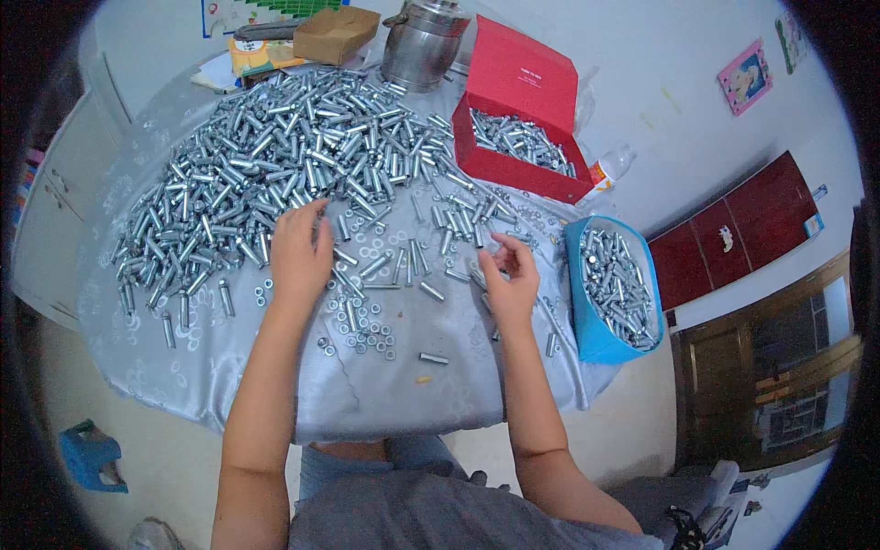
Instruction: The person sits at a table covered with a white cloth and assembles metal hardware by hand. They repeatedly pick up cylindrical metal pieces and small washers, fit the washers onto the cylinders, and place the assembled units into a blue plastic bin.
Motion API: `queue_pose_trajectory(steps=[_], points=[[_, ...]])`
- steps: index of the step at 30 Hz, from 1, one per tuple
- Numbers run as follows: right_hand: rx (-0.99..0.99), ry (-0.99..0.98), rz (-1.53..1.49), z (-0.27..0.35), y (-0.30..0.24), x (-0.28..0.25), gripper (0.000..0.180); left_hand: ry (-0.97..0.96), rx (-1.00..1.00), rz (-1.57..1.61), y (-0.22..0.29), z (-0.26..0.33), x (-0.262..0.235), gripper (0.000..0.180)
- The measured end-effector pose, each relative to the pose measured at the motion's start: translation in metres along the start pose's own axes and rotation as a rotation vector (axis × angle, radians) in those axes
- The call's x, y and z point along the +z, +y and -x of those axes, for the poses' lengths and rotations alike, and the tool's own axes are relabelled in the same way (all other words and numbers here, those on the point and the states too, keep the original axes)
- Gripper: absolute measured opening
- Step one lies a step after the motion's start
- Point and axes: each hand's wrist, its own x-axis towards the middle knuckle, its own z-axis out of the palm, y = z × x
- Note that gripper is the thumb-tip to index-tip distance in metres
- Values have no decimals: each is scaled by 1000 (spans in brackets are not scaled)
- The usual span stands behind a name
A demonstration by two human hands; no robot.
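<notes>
A big heap of silver metal sleeve anchor bolts (275, 137) covers much of the table. My left hand (301, 252) rests at the heap's near edge, with fingers stretched forward and thumb apart; nothing shows in it. My right hand (513, 282) is over loose bolts at the right, its fingers bent and thumb spread from them. An upright-looking bolt (478, 236) is close to that thumb's tip; I see no grip on it. Between my hands lie scattered bolts (376, 266), flat washers, and a cluster of hex nuts (374, 332). A single bolt (434, 358) lies nearer me.
An open red box (522, 179) holding bolts stands at the back right. A blue fabric bin (587, 321) full of bolts is at the right edge. Behind the heap are a metal pot (422, 46) and a cardboard box (335, 37). A grey satin cloth (183, 376) covers the table.
</notes>
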Motion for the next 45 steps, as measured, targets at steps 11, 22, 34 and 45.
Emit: queue_pose_trajectory(steps=[11,22,34,45], points=[[-66,-84,52,50,-33,5,13,-503,-52,52,4,10,1,30],[-190,-502,120,3,-61,46,14,-605,109,338,38,41,7,51],[-693,-766,372,-19,-26,153,53,-296,-41,-122,4,17,-10,24],[-483,-876,588,-15,-31,63,30,-210,-99,-384,-11,15,-7,51]])
